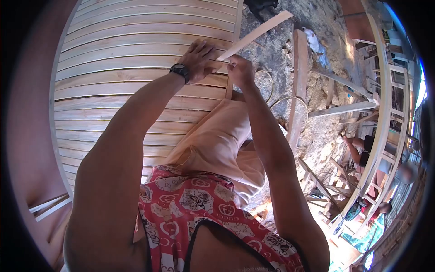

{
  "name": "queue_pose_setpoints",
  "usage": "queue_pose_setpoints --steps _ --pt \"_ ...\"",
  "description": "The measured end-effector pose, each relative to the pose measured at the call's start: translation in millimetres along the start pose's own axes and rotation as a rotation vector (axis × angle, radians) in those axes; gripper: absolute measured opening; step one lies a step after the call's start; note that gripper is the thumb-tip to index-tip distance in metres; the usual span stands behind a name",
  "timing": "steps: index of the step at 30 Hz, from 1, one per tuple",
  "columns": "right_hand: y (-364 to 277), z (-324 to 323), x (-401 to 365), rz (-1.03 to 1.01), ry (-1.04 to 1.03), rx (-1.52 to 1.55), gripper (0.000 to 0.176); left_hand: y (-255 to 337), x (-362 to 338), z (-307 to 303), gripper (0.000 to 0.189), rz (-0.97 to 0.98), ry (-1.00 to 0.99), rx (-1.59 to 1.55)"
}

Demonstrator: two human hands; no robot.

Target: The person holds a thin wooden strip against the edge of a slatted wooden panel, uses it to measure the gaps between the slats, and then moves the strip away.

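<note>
A slatted wooden panel (136, 75) lies before me, its narrow pale boards separated by thin gaps. My left hand (197, 61), with a dark watch on the wrist, rests on the slats near the panel's right edge, fingers stretched out. Just right of it, my right hand (241, 71) is closed at the edge, apparently around the lower part of a flat wooden strip (260, 36). That strip slants up and right, over the edge, its near end between my hands. The right fingertips are partly hidden.
Rough ground (281, 59) lies beyond the panel. A long timber beam (299, 81) stands close on the right, with thin loops of cord (290, 97) beside it. Farther right are a ladder-like wooden frame (385, 118) and people near it. A smooth brown surface (31, 113) borders the left.
</note>
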State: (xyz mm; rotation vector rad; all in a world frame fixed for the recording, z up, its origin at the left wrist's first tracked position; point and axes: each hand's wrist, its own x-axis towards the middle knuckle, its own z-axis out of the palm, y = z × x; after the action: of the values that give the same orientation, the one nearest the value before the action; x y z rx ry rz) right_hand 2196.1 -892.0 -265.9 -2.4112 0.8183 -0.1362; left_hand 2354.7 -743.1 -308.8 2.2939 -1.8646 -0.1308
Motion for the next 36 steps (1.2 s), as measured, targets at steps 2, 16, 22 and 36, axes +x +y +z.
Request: queue_pose_setpoints --steps 2,16,22,36 --pt "6.7 14.2 -7.3 -0.072 0.051 -0.132 0.035 0.1 0.6 -0.9 0.079 -0.006 -0.026 -0.001" --pt "2.1 26.6 -29.7 -0.156 0.143 -0.410 0.037 34.2 -36.9 6.5 0.062 -0.238 0.185 -0.217" --pt "-6.7 13.6 -22.0 -0.048 -0.004 -0.403 0.041 36.3 -52.1 13.8 0.068 -0.238 0.125 -0.075" --pt "-33.3 -52.7 19.4 -0.216 0.086 0.259 0.022 41.1 -47.0 -14.1 0.083 -0.253 -0.084 -0.048"
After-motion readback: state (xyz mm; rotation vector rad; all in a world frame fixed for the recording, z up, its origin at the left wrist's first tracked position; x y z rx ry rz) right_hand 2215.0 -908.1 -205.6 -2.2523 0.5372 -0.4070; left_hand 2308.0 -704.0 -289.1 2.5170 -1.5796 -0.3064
